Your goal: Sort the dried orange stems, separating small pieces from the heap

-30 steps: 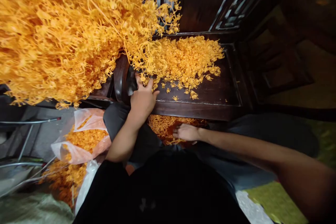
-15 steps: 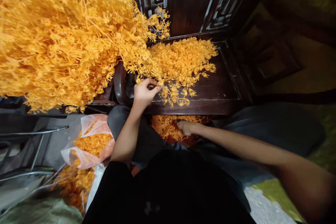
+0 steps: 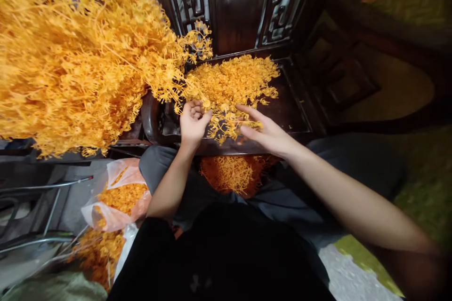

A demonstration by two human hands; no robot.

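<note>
A heap of yellow-orange plastic flower sprigs [image 3: 233,77] lies on a dark wooden bench seat [image 3: 291,96]. At its near left edge is my left hand [image 3: 193,124], fingers curled and thumb apart, with nothing visible in its grasp. Some loose sprigs [image 3: 226,124] spread between my two hands at the bench's front edge. My right hand [image 3: 266,131] reaches in from the right, thumb and fingers apart, beside these sprigs. One sprig end shows close against its thumb; I see no grip on it. Below the bench edge, between my knees, sits a pile of thin orange stems [image 3: 235,174].
A much larger mass of yellow-orange sprigs [image 3: 77,66] fills the upper left, overhanging the bench's armrest [image 3: 151,115]. A plastic bag [image 3: 106,216] with orange pieces stands on the floor at left, near metal tubing [image 3: 52,204]. The carved backrest [image 3: 238,4] rises behind.
My right hand has come up from the stem pile below the bench to the loose sprigs. My left hand's thumb and fingers have parted from their pinch. The view has shifted slightly.
</note>
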